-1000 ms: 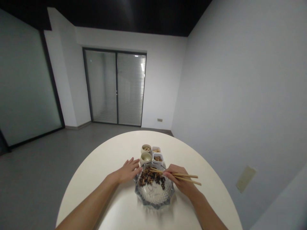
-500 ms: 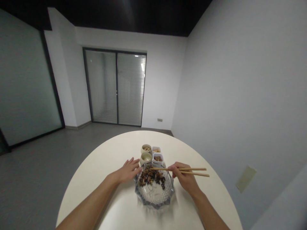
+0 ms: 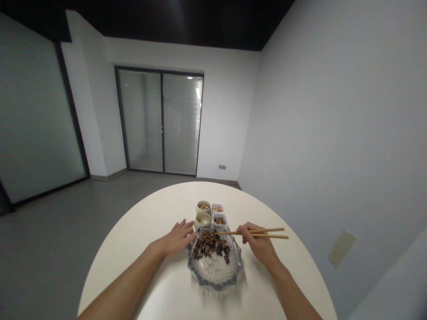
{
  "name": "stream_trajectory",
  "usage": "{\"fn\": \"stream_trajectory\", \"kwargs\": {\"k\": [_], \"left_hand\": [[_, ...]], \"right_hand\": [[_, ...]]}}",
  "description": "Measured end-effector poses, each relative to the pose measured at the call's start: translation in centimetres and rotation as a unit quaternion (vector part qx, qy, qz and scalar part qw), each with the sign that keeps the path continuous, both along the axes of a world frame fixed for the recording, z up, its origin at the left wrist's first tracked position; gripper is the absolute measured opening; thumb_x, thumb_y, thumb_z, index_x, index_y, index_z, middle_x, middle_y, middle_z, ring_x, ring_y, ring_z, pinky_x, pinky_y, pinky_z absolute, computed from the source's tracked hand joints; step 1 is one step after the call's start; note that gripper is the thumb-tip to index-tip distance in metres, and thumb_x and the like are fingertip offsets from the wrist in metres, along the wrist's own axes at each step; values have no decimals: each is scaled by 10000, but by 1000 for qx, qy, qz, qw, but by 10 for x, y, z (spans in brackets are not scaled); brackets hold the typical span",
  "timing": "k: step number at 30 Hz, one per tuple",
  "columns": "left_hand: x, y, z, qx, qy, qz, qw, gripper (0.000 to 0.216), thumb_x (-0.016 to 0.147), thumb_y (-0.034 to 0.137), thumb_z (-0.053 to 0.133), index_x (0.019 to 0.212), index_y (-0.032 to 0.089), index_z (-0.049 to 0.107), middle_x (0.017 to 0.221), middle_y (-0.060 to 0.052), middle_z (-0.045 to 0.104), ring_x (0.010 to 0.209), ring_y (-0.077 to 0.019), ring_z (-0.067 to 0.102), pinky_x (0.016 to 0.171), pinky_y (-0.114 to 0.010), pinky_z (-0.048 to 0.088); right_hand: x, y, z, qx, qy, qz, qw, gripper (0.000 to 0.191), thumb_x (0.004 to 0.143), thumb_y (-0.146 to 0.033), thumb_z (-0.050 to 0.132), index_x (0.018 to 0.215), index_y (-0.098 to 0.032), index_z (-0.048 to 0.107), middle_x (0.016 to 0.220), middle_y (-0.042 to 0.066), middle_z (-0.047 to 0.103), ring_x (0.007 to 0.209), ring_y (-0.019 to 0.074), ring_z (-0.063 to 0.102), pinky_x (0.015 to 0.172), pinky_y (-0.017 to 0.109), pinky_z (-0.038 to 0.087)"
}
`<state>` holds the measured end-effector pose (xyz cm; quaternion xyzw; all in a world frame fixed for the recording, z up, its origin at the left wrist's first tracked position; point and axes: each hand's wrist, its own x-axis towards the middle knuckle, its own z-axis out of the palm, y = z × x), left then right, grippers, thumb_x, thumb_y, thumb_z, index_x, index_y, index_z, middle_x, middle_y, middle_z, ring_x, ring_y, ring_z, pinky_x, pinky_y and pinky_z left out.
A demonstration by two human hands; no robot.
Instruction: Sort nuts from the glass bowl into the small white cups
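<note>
My right hand (image 3: 255, 242) grips a pair of wooden chopsticks (image 3: 267, 234), whose tips reach over the far part of a clear glass bowl (image 3: 215, 275). Dark brown, seed-like dried pieces (image 3: 210, 245) lie in the far half of the bowl. Whether the tips pinch a piece is too small to tell. My left hand (image 3: 180, 235) lies with fingers spread at the bowl's left rim, close to a cream cup (image 3: 203, 221) with nothing visible inside. Right of that cup stands a white square dish (image 3: 219, 221) of brown pieces.
Behind these are a second cream cup (image 3: 203, 206) with pale nut-like pieces and a white dish (image 3: 217, 208) with light pieces. Everything stands on a round cream table (image 3: 160, 284). A white wall (image 3: 333, 111) runs along the right side.
My right hand has moved slightly up and to the right with the chopsticks, and their tips have shifted right over the bowl. My left hand has stayed in place.
</note>
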<state>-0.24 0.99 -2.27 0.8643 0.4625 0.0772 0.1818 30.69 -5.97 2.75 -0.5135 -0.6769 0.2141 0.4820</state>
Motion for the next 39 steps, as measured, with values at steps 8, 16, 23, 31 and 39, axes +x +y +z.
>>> {"fn": "stream_trajectory", "kwargs": {"k": [8, 16, 23, 31, 39], "left_hand": [[-1, 2, -3, -7, -12, 4, 1000, 532, 1044, 590, 248, 1343, 287, 566, 1593, -47, 261, 1465, -359, 109, 1152, -597, 83], [-3, 3, -5, -8, -10, -6, 1000, 590, 1032, 633, 200, 1340, 282, 562, 1596, -57, 252, 1467, -354, 105, 1153, -591, 77], [-3, 3, -6, -6, -8, -3, 1000, 582, 1035, 622, 200, 1345, 286, 560, 1596, -61, 250, 1466, -357, 111, 1146, -601, 83], [-3, 2, -7, -9, -15, 0, 1000, 581, 1032, 631, 212, 1347, 287, 558, 1596, -59, 252, 1467, -360, 100, 1149, -595, 83], [-3, 1, -7, -6, -11, 3, 1000, 554, 1043, 600, 225, 1345, 279, 562, 1593, -55, 263, 1466, -358, 105, 1153, -588, 87]], "right_hand": [[2, 1, 2, 5, 0, -8, 1000, 448, 894, -521, 547, 603, -198, 656, 564, 20, 635, 608, 193, 601, 616, 284, 437], [5, 3, -3, 29, 17, -20, 999, 528, 909, -616, 494, 634, -200, 667, 531, 16, 598, 582, 191, 588, 617, 292, 457], [3, 3, -3, 46, 55, -37, 997, 542, 892, -651, 510, 639, -200, 674, 531, 21, 610, 592, 192, 602, 631, 295, 480], [2, 3, -2, 63, 52, -86, 993, 538, 895, -658, 487, 735, -198, 718, 536, 11, 595, 565, 188, 577, 576, 291, 469], [1, 3, -2, 55, 47, -93, 993, 505, 904, -627, 492, 750, -201, 714, 543, 6, 591, 563, 185, 569, 572, 284, 459]]}}
